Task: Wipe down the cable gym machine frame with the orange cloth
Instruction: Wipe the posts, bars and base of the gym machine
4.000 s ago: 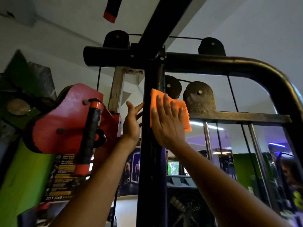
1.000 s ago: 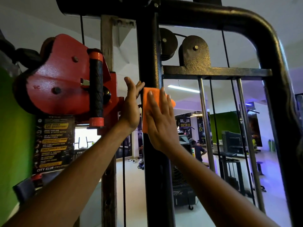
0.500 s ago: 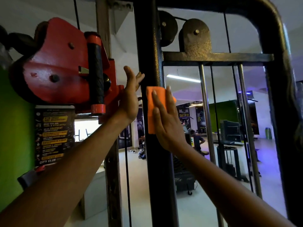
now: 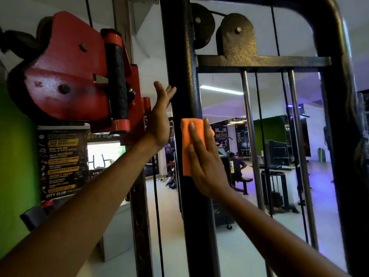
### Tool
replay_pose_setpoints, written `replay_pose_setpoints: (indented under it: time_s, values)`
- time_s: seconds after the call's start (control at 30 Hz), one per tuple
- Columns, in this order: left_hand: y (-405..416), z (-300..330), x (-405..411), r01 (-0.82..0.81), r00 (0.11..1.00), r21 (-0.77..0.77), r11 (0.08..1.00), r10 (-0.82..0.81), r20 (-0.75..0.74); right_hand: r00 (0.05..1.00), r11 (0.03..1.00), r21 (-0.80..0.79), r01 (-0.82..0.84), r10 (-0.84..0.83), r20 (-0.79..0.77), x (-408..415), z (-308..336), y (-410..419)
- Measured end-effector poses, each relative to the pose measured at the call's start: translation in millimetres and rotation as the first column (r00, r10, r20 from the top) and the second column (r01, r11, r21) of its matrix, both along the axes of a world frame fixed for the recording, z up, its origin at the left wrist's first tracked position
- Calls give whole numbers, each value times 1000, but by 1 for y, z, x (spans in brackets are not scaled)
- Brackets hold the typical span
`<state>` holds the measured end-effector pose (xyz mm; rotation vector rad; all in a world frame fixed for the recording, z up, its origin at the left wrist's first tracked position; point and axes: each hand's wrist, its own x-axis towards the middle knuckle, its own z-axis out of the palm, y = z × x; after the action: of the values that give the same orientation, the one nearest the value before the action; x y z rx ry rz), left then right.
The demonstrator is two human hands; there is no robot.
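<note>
Pressing the orange cloth [image 4: 187, 144] flat against the black upright post [image 4: 180, 56] of the cable machine frame, the right hand [image 4: 205, 162] keeps its fingers straight and spread over the fabric rather than curled round it. The cloth sits at mid-height on the post, just to 3 o'clock of the left hand [image 4: 159, 120], which is open too, with straight fingers resting on the post's edge and holding nothing. At 9 o'clock of that hand hangs the red pulley carriage [image 4: 65, 72] with its black grip handle [image 4: 116, 80]; at 12 o'clock of the cloth are 2 dark pulleys [image 4: 237, 37] above a crossbar [image 4: 263, 61]. By judgement, the step in hand is wiping the upright, with the post below the cloth, the crossbar and the curved outer tube [image 4: 335, 96] apparently yet to do. The next move calls for steady palm pressure so the cloth slides with the hand instead of bunching or slipping off the narrow face.
</note>
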<state>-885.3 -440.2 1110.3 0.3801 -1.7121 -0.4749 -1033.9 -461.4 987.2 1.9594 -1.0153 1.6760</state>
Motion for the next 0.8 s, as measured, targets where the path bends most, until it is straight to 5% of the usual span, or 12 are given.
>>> replay_pose_setpoints:
  time_s: [0.2, 0.43, 0.63, 0.8]
  values:
    - [2, 0, -1, 2, 1000, -11, 1000, -2, 2, 997, 997, -47, 53, -50, 56, 9, 81, -4]
    - [2, -13, 7, 12, 996, -21, 1000, -10, 85, 987, 987, -21, 161, -161, 17, 19, -36, 9]
    - [-3, -10, 14, 31, 999, 85, 996, -32, 12, 977, 973, -93, 213, -214, 7, 20, 40, -4]
    - [1, -19, 14, 56, 998, 71, 996, -57, 13, 975, 972, -80, 219, -217, 39, 28, -17, 5]
